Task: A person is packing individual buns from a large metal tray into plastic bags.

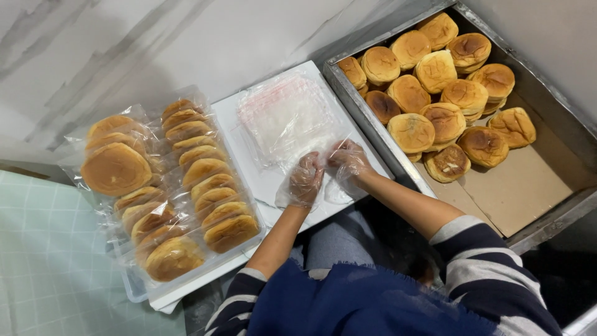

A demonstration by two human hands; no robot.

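Here both gloved hands, the left hand (303, 180) and right hand (348, 160), pinch a clear bag (336, 186) between closed fingertips over the white board (249, 118), beside the bag stack (287, 118). The thin film could cling shut or tear if pulled unevenly, and slippery gloves might drop it well short of the buns (435, 93) in the tray (360, 109).

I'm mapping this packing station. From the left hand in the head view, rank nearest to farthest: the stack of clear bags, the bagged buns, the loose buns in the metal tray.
From the left hand:
1. Stack of clear bags, just above it on the white board.
2. Bagged buns, in rows on the picture's left.
3. Loose buns, in the metal tray at upper right, past the right hand.
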